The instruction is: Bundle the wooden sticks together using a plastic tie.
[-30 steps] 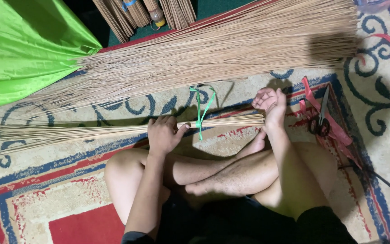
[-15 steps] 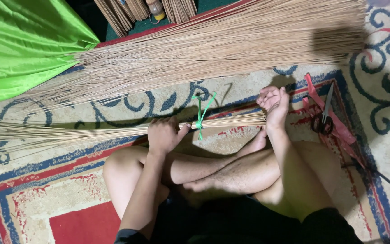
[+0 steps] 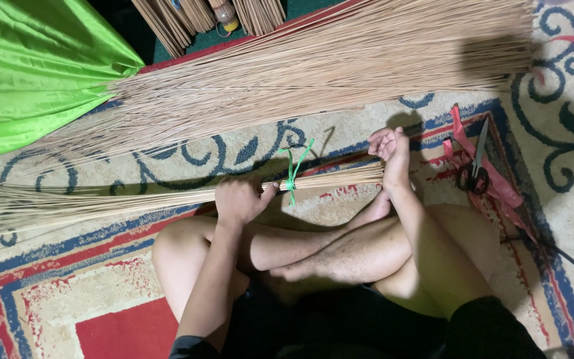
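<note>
Now we bind a thin stick bundle [image 3: 167, 199] at centre frame.
Our left hand [image 3: 239, 199] clamps it; right hand [image 3: 388, 147] presses flat against its cut end, green tie [image 3: 292, 174] between, tips cropped left.

Bare arms and legs, black shorts, black sleeve edge.
</note>
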